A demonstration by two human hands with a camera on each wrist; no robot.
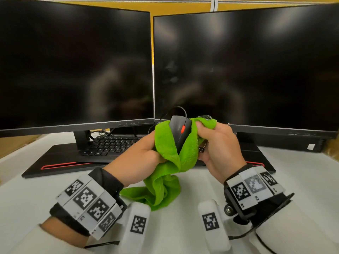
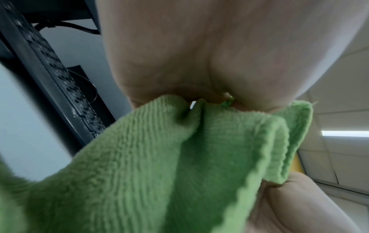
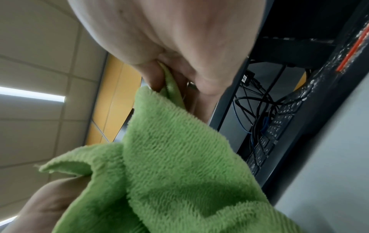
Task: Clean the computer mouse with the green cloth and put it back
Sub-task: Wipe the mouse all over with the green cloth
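Computer mouse (image 1: 180,132): black, wired, orange-red scroll wheel, glossy top facing the head camera, nose tilted up. It is held in the air above the counter (image 1: 293,180), in front of the keyboard (image 1: 111,145), and wrapped on both sides by the green cloth (image 1: 166,162). Cloth is bright green, fluffy terry; its loose end hangs below the mouse and touches the counter. Left hand (image 1: 139,158), left of the mouse: grip closed around bunched cloth at the mouse's side. Right hand (image 1: 218,145), right of the mouse: grip closed on cloth and mouse, fingers curled. Black cable (image 1: 180,109) loops up behind the mouse. Two dark monitors (image 1: 77,66) stand behind the mouse.
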